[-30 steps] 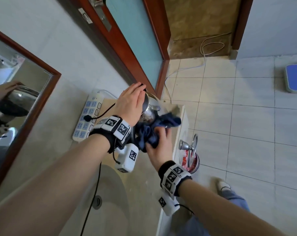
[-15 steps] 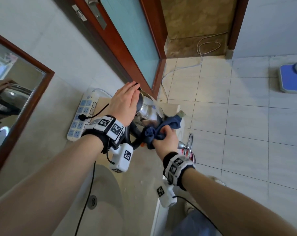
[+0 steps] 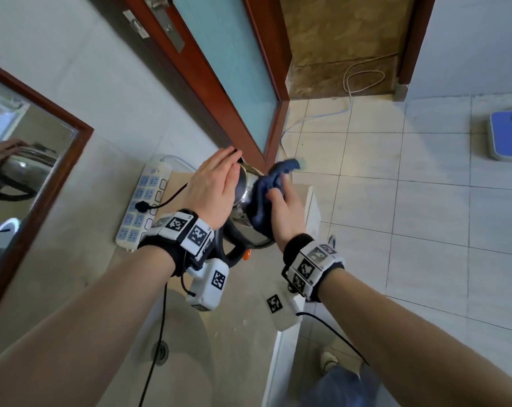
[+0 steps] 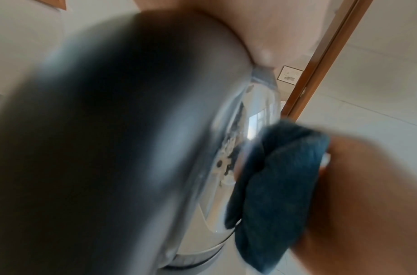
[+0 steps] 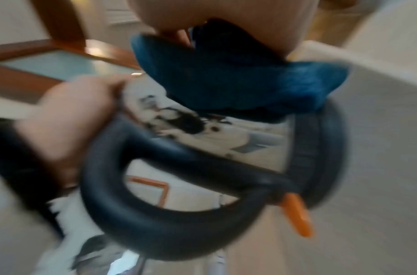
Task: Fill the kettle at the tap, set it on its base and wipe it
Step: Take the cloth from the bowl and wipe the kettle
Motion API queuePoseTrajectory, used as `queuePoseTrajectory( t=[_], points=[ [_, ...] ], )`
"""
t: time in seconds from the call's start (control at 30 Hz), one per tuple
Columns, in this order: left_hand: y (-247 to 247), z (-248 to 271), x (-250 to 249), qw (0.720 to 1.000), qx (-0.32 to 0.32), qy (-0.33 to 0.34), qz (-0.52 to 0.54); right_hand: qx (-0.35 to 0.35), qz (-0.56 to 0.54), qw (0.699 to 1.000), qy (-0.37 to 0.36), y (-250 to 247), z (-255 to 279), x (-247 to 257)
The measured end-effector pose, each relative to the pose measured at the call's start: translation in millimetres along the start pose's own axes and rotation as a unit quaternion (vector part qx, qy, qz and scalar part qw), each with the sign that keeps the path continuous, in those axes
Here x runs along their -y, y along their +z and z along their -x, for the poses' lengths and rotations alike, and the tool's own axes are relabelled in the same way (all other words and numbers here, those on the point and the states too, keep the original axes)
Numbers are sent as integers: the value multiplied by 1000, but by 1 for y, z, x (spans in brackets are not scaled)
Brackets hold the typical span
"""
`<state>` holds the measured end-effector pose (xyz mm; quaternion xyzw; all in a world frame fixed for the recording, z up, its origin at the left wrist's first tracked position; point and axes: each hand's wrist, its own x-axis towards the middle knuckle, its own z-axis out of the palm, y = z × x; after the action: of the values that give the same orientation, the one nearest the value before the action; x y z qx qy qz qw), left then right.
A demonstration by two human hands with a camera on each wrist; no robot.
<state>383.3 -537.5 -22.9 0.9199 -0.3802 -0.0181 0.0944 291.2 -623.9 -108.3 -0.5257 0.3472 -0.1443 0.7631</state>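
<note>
A shiny steel kettle [image 3: 244, 198] with a black loop handle [image 3: 229, 255] and an orange switch [image 3: 248, 254] stands on the counter by the wall. My left hand [image 3: 216, 186] lies flat on its lid with straight fingers. My right hand [image 3: 284, 210] grips a bunched dark blue cloth [image 3: 268, 192] and presses it to the kettle's right side, up near the rim. The left wrist view shows the cloth [image 4: 280, 186] against the steel body [image 4: 252, 130]. Though blurred, the right wrist view shows the cloth [image 5: 238, 78], the handle [image 5: 155, 214] and the switch [image 5: 297, 215].
A white and blue power strip [image 3: 144, 201] lies against the wall left of the kettle. A sink basin [image 3: 190, 333] with its drain [image 3: 160, 351] sits below my left arm. The counter edge [image 3: 278, 348] drops to a tiled floor on the right. A framed mirror [image 3: 20, 171] hangs at left.
My right hand has slid the cloth up the kettle's right side, from near the handle toward the rim. The left hand has stayed flat on the lid.
</note>
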Motion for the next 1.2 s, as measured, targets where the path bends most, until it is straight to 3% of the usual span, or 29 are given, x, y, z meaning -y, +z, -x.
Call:
queuePoseTrajectory(
  t=[0.1,0.13,0.27,0.3,0.47,0.57,0.67,0.7,0.83,0.87,1.0,1.03,1.2],
  points=[
    [0,1,-2,1000,-2,-14,-1,34,30,992,-122,12,-5,11],
    [-1,1,-3,1000,3,-18,-4,31,53,990,-127,10,-14,7],
    [-1,2,-4,1000,19,-20,-3,62,146,987,33,-15,-63,-13],
    [0,1,-3,1000,16,-16,-1,84,164,982,38,-13,-69,-9],
    [2,1,1,1000,-12,15,-1,161,137,974,-85,16,-91,37],
    [-1,2,-2,1000,13,10,-1,207,241,947,-51,1,-108,28],
    [-1,2,-1,1000,17,8,-8,268,382,884,13,-3,-121,27],
    [0,2,0,1000,16,11,-8,279,382,881,1,3,-123,34],
    [1,1,2,1000,4,17,7,269,230,935,-24,23,-120,65],
    [1,1,2,1000,2,16,5,278,225,934,-20,20,-121,63],
    [-1,1,-1,1000,15,13,-13,306,355,883,29,3,-124,39],
    [-1,1,-1,1000,16,14,-12,304,355,883,35,0,-123,37],
    [3,0,4,1000,-6,21,12,241,109,964,-15,-2,-90,53]
  ],
)
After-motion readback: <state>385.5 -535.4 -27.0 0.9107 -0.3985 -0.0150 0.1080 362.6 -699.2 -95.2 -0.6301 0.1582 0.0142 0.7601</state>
